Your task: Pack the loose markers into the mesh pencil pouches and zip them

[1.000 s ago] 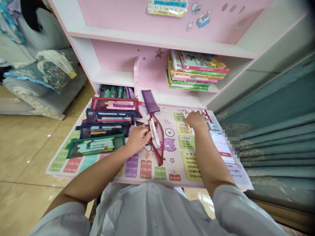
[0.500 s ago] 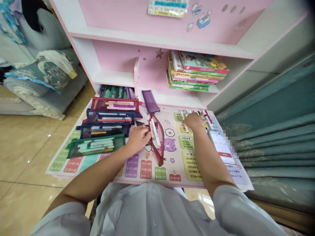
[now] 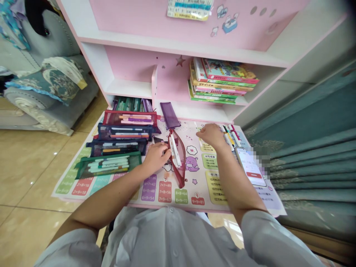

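In the head view, a red mesh pencil case (image 3: 182, 174) lies unzipped at the middle of the desk, with several white pens (image 3: 175, 150) inside. My left hand (image 3: 157, 157) is closed on the left edge of its opening. To the right, my right hand (image 3: 210, 135) is closed round a slim white pen (image 3: 197, 134), held above the desk mat. Beyond that hand lie several loose pens (image 3: 229, 135) with white, yellow, green and magenta parts. A purple mesh pencil case (image 3: 170, 115) lies flat behind the red one.
Filled mesh cases in red (image 3: 108, 118), navy (image 3: 104, 131) and green (image 3: 82, 168) line the left side. A lit phone (image 3: 251, 167) rests at the right. Books (image 3: 222, 83) are stacked on the shelf behind, and a curtain (image 3: 314, 159) hangs at the right.
My right hand has moved left from the loose pens, bringing a white pen toward the open red case. My left hand has stayed on the case's edge.
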### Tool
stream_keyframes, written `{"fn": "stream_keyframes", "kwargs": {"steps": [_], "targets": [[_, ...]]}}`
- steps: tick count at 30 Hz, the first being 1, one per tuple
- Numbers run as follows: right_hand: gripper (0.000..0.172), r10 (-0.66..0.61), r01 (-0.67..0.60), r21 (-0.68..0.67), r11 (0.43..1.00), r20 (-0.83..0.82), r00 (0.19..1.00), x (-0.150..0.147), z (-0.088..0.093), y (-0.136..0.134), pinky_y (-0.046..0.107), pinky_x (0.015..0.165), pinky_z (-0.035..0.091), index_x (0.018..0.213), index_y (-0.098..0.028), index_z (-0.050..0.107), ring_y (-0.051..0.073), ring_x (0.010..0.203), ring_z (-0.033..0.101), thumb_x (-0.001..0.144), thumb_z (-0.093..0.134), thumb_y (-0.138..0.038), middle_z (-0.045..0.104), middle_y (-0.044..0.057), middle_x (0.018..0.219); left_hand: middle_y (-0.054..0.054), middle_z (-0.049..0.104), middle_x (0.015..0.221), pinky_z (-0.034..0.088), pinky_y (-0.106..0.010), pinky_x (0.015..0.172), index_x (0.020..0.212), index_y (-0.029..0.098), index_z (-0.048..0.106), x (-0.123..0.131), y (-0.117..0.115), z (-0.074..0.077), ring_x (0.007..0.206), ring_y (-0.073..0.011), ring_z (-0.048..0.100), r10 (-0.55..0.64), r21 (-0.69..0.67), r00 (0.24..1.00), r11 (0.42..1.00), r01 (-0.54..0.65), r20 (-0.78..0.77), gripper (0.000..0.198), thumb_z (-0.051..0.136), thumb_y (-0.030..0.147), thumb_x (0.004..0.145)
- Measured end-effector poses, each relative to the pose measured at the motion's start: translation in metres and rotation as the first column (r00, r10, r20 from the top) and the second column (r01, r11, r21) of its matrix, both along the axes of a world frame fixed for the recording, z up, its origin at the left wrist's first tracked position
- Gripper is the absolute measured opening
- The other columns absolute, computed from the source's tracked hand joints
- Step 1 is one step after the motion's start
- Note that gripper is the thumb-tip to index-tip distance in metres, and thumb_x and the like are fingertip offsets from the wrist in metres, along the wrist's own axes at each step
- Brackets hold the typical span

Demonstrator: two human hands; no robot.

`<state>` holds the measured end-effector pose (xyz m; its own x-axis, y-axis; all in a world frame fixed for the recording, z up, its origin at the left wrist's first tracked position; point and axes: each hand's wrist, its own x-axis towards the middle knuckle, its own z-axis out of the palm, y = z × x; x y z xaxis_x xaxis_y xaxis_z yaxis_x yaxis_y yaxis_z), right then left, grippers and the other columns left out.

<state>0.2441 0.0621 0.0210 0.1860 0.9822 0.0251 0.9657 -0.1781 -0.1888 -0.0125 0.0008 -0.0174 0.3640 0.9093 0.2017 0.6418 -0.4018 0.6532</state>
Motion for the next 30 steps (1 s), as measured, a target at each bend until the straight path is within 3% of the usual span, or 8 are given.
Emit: {"fn": "stream_keyframes", "kwargs": {"steps": [5, 11, 18, 26, 30], "targets": [[0.015, 0.132, -0.122, 0.067, 0.990, -0.162, 0.978, -0.024, 0.007, -0.016, 0.047, 0.103, 0.044, 0.061, -0.020, 0.065, 0.032, 0.123, 0.055, 0.074, 0.062, -0.027, 0.070, 0.009, 0.107, -0.003, 0.060, 0.073, 0.044, -0.031, 0.075, 0.058, 0.021, 0.040, 0.000, 0.000, 0.000, 0.081, -0.0197, 0.062, -0.002, -0.005, 1.000, 1.000, 0.002, -0.006, 0.036, 0.051, 0.024, 0.091], [0.009, 0.230, -0.207, 0.108, 0.972, -0.292, 0.928, -0.039, 0.007, -0.025, 0.050, 0.111, 0.038, 0.064, -0.020, 0.066, 0.029, 0.134, 0.052, 0.072, 0.067, -0.024, 0.064, 0.013, 0.135, -0.004, 0.063, 0.077, 0.045, -0.032, 0.079, 0.057, 0.021, 0.041, 0.001, -0.002, 0.000, 0.088, -0.0214, 0.064, 0.006, -0.008, 1.000, 1.000, -0.006, -0.008, 0.035, 0.053, 0.023, 0.090], [0.010, 0.254, -0.235, 0.098, 0.967, -0.304, 0.918, -0.051, 0.012, -0.033, 0.054, 0.115, 0.035, 0.063, -0.020, 0.066, 0.031, 0.138, 0.048, 0.073, 0.067, -0.022, 0.064, 0.013, 0.136, -0.003, 0.062, 0.076, 0.044, -0.032, 0.077, 0.058, 0.020, 0.042, 0.002, -0.002, 0.001, 0.081, -0.0193, 0.062, 0.005, -0.005, 1.000, 1.000, -0.005, -0.015, 0.035, 0.053, 0.022, 0.091], [0.013, 0.288, -0.296, 0.018, 0.955, -0.285, 0.914, -0.072, 0.020, -0.053, 0.065, 0.116, 0.027, 0.060, -0.019, 0.063, 0.038, 0.151, 0.030, 0.072, 0.067, -0.023, 0.058, 0.014, 0.145, -0.003, 0.064, 0.076, 0.044, -0.031, 0.074, 0.059, 0.020, 0.046, 0.002, -0.002, 0.002, 0.076, -0.0177, 0.061, 0.005, -0.002, 1.000, 1.000, -0.005, -0.027, 0.033, 0.054, 0.022, 0.091], [0.015, 0.311, -0.327, -0.014, 0.945, -0.271, 0.911, -0.079, 0.019, -0.057, 0.066, 0.116, 0.026, 0.059, -0.019, 0.062, 0.038, 0.152, 0.027, 0.072, 0.067, -0.022, 0.057, 0.015, 0.146, -0.003, 0.066, 0.078, 0.044, -0.032, 0.075, 0.061, 0.020, 0.050, 0.002, -0.002, 0.001, 0.077, -0.0180, 0.062, 0.011, -0.002, 1.000, 1.000, -0.011, -0.028, 0.031, 0.054, 0.022, 0.091]]}}
